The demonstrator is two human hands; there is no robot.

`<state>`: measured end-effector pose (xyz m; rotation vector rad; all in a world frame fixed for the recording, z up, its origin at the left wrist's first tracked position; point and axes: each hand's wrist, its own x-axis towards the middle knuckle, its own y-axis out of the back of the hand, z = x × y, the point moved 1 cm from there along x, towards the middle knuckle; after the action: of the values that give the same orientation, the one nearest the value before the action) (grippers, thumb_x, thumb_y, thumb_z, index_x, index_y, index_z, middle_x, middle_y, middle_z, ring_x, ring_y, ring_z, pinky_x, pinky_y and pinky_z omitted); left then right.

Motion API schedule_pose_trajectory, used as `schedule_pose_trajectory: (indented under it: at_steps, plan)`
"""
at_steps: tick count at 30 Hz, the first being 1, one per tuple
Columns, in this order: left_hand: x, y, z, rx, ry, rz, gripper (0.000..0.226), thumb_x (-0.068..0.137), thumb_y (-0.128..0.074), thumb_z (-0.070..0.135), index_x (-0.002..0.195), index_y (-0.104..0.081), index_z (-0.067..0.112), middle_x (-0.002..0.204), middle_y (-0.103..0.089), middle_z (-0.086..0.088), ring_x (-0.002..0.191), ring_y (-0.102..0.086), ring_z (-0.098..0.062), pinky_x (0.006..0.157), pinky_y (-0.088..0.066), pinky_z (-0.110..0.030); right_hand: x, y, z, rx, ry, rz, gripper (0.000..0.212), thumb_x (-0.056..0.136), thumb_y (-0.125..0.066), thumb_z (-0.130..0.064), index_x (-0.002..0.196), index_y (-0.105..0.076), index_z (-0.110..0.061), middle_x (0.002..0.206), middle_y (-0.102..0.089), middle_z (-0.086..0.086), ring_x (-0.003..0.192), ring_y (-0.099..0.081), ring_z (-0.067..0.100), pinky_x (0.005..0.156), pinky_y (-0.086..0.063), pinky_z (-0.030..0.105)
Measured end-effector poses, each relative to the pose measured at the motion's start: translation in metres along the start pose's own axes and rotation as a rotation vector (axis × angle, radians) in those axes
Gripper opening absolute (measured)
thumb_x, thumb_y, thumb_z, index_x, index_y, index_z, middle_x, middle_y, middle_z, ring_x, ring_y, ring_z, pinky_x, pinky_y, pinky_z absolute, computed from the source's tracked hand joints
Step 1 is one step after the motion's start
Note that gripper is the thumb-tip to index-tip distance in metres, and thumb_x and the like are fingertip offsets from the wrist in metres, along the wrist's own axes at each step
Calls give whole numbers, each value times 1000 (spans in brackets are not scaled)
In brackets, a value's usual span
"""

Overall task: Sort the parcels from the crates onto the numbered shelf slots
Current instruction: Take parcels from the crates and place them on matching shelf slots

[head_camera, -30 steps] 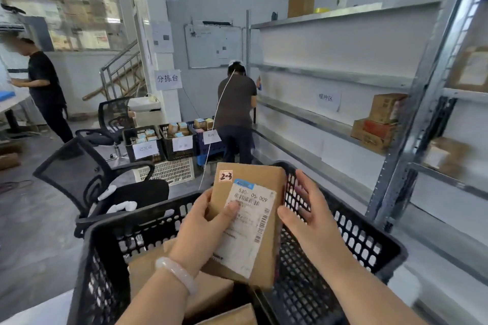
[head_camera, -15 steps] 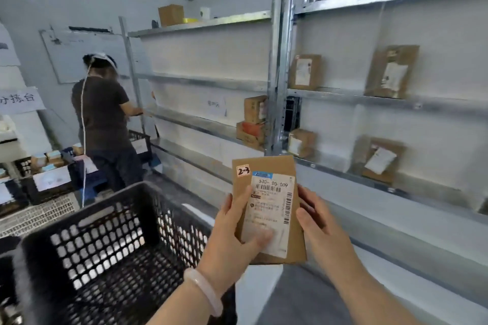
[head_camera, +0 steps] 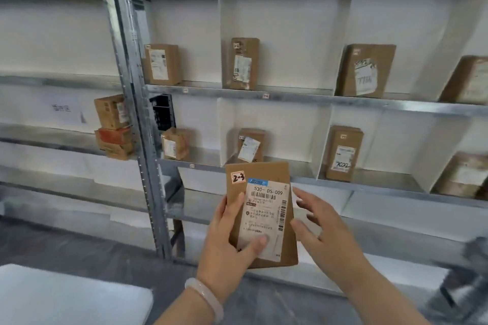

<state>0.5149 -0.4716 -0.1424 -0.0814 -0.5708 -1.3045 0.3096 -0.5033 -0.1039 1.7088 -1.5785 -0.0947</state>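
Up at the shelf now, my left hand grips the 2-3 parcel, right hand just opened: slotting next.

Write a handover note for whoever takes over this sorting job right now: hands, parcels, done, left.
Left hand: grips the parcel, thumb across its label; corner sticker reads 2-3.
Right hand: open, fingers spread beside the parcel's right edge; contact unclear.
Shelf: two rows of slots in front, with shelved parcels already standing in several.
Done: one parcel in hand, facing the shelf.
Left: find slot 2-3 (rail tags too small to read) and place it. Crates not in view.
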Motion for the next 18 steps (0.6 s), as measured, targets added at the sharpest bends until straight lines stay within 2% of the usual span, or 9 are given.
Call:
schedule_pose_trajectory:
  at_steps: [1, 3, 5, 7, 8, 10, 11, 14, 18]
  plan:
    - [8, -13, -1, -11, -23, -22, 84, 72, -84, 39, 131, -34, 72, 149, -26, 25, 128, -27, 22, 95, -32, 1, -2, 10, 8, -67, 17, 5, 52, 89, -52, -46, 130, -27, -67, 130, -32, -47, 124, -35, -14, 85, -40, 5]
    - [23, -39, -5, -13, -74, -58, 88, 74, -85, 29, 127, -33, 75, 147, -24, 29, 125, -25, 27, 90, -28, 7, -5, 26, 25, -172, 32, 17, 56, 90, -52, -45, 133, -24, -66, 137, -21, -49, 129, -25, -17, 86, -40, 4]
    - [37, -64, -8, 3, -108, -94, 90, 74, -85, 31, 126, -29, 78, 142, -15, 42, 123, -22, 31, 87, -28, 8, -8, 41, 40, -244, -18, 32, 58, 90, -53, -47, 131, -18, -70, 139, -10, -51, 129, -17, -19, 80, -44, 6]
    - [51, -88, -12, 18, -120, -132, 89, 75, -83, 36, 128, -25, 78, 137, -10, 51, 127, -24, 25, 94, -34, 1, -9, 54, 53, -322, -97, 24, 59, 91, -52, -50, 127, -12, -75, 136, 1, -56, 126, -12, -21, 85, -47, 12]
    - [58, -99, -15, 19, -116, -148, 88, 75, -82, 38, 130, -25, 76, 140, -11, 48, 131, -28, 15, 101, -39, -9, -9, 60, 60, -358, -136, 12, 58, 91, -51, -52, 125, -11, -76, 134, 3, -56, 125, -11, -20, 90, -47, 16]
    - [73, -123, -21, 18, -100, -185, 86, 77, -81, 39, 136, -26, 69, 149, -17, 32, 136, -34, -4, 105, -48, -32, -5, 71, 75, -402, -171, 11, 56, 91, -51, -52, 127, -14, -74, 138, 2, -51, 130, -16, -14, 98, -47, 24]
    - [82, -135, -24, 11, -100, -205, 85, 77, -80, 39, 137, -26, 67, 151, -18, 27, 136, -35, -8, 103, -50, -37, -1, 77, 83, -423, -174, 24, 55, 91, -51, -52, 131, -17, -69, 140, -1, -47, 134, -17, -9, 101, -45, 26]
    - [110, -169, -33, -58, -121, -255, 83, 79, -79, 35, 135, -28, 68, 148, -20, 27, 135, -37, -8, 100, -52, -34, 13, 87, 108, -485, -207, 62, 56, 92, -51, -50, 140, -23, -57, 147, -9, -38, 138, -18, -3, 110, -32, 25]
    - [158, -206, -48, -137, -115, -307, 81, 80, -79, 31, 130, -29, 72, 138, -24, 34, 131, -40, -10, 95, -54, -32, 49, 94, 135, -566, -231, 73, 57, 92, -53, -49, 142, -25, -52, 144, -11, -38, 137, -15, -5, 110, -21, 18]
